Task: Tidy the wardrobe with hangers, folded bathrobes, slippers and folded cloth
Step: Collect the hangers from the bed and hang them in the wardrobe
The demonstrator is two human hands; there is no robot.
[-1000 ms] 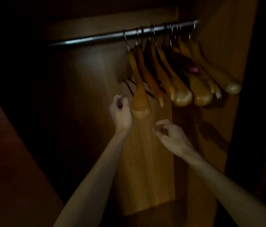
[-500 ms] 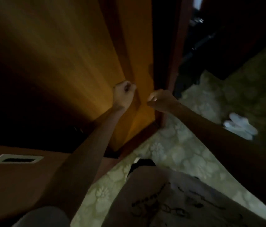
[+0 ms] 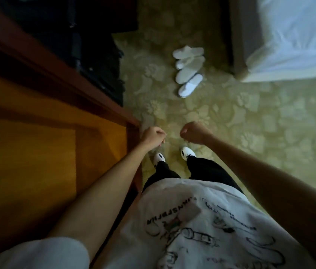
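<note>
Standing beside the wardrobe (image 3: pixel 36 121) with left hand (image 3: pixel 153 136) and right hand (image 3: pixel 192 133) both clenched on nothing, likely freed for the white slippers (image 3: pixel 189 69) lying ahead on the carpet (image 3: pixel 250 123).

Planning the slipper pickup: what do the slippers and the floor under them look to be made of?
Slippers: soft white fabric, matte, probably terry or non-woven; they look slightly squashed, with no shine. Floor: pale green carpet with a floral pattern, matte and seemingly low pile, though blur hides the weave.
</note>
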